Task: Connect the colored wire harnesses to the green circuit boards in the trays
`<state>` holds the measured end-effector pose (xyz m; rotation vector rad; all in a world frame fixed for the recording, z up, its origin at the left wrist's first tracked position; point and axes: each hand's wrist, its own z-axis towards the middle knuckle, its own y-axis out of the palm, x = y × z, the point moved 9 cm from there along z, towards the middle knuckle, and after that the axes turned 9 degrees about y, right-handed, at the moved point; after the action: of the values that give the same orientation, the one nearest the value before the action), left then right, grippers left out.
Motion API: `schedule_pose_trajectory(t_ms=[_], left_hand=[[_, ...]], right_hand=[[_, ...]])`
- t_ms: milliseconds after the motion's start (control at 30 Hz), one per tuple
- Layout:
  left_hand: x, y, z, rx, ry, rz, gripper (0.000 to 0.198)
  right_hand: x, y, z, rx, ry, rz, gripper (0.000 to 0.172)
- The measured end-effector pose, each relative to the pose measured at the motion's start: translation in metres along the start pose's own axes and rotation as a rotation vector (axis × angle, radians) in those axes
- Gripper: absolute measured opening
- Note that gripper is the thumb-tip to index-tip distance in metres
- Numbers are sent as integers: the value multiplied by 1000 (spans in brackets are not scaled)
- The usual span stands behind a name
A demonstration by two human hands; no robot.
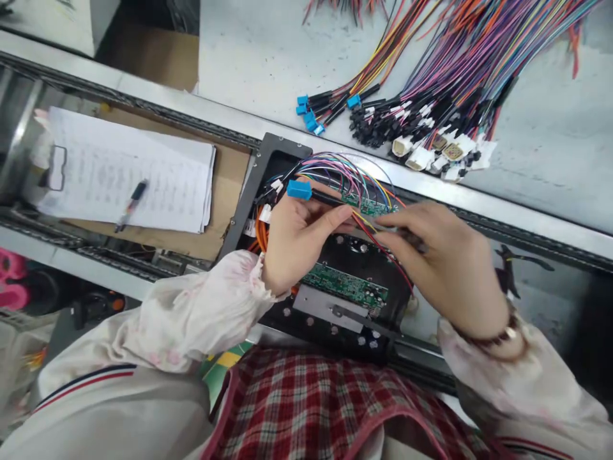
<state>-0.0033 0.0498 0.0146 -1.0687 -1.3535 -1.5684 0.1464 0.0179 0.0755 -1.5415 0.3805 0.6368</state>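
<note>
My left hand [299, 239] is closed in a pinch on a black-sleeved wire lead that ends in a blue connector [299, 189]. My right hand [443, 262] is closed further along the same lead's red and yellow wires [378, 239]. Both hands hover over a black metal chassis [261, 176] that holds green circuit boards [347, 286] and a loop of coloured wires [342, 169]. Thick orange cables [261, 233] run under my left hand.
A large bundle of coloured wire harnesses [445, 83] with blue, black and white connectors lies on the grey bench beyond the metal rail. A clipboard of papers [129, 172] with a pen [131, 204] rests on cardboard to the left. Black pliers [510, 268] lie at right.
</note>
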Motion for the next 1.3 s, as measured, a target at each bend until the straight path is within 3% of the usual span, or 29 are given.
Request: schedule_pose_trajectory(t_ms=[133, 300, 400, 500, 600, 1000, 1167, 1300], left_hand=[[11, -18, 4, 62, 81, 142, 29], [30, -48, 11, 166, 185, 360, 34], [36, -55, 14, 202, 209, 429, 34], [37, -57, 14, 212, 199, 471, 33], [36, -59, 14, 225, 183, 465, 34], [46, -56, 18, 167, 319, 395, 36], [40, -58, 18, 157, 324, 537, 31], [39, -55, 14, 120, 369, 599, 28]], right_hand=[[3, 24, 22, -74, -17, -1, 11], [-3, 14, 30, 148, 27, -157, 12], [-10, 28, 45, 154, -2, -98, 9], [-5, 56, 60, 50, 13, -62, 9], [2, 67, 63, 25, 25, -45, 9], [-5, 70, 65, 46, -33, -95, 9], [-9, 43, 52, 108, 64, -7, 12], [-29, 52, 52, -68, 37, 229, 7]])
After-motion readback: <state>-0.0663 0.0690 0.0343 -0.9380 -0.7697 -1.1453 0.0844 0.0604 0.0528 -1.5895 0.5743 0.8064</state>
